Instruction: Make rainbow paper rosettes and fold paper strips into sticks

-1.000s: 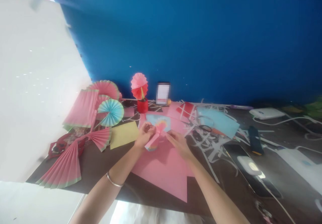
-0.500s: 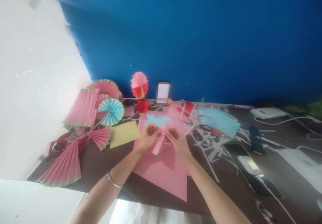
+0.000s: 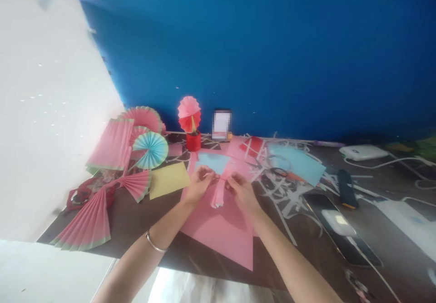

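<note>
Two hands [image 3: 220, 182] around pleated pink paper [image 3: 220, 193]

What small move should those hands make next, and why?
Perhaps pull what looks like a red tie snug around the pink strip: the left hand and right hand sit on either side of it, and the strip's folds spread below.

fans [image 3: 85, 223] lie left of the sheets [image 3: 225, 235], a pot [image 3: 193, 142] behind, paper strips [image 3: 289, 199] and a phone [image 3: 365, 249] right.
</note>
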Demonstrator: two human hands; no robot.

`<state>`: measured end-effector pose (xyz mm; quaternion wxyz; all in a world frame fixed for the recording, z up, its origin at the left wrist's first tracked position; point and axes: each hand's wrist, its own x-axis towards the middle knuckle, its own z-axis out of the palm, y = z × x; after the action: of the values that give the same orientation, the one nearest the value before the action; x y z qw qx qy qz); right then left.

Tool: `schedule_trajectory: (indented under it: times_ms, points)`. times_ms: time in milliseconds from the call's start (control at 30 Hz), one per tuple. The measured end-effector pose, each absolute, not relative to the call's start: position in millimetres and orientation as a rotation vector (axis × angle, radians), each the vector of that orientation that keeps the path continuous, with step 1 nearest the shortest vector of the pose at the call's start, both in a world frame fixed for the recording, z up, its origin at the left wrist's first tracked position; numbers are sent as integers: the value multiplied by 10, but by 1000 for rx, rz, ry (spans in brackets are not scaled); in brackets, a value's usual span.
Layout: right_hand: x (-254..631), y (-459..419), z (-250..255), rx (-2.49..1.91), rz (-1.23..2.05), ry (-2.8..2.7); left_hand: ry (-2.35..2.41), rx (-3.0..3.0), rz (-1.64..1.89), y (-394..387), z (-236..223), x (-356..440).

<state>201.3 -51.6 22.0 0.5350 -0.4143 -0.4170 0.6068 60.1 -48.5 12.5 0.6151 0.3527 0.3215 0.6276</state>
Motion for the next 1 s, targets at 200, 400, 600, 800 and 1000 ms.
schedule_trajectory:
  times_ms: [200,400,600,800,1000]
  points:
    - [1992,-531,228,-1001,1434,-1015,846,869,1356,-471,51,583]
    - [1996,-527,234,-1019,1401,-1033,887,1028,1217,-507,86,581]
    - [1999,-492,179,-1048,1364,-1070,1130,1315,1259,-531,178,588]
    - [2006,-520,185,-1077,1263,-1132,1225,1402,1241,-540,151,609]
    - [1987,-588,280,-1147,1034,-1265,1240,1300,1276,-477,47,585]
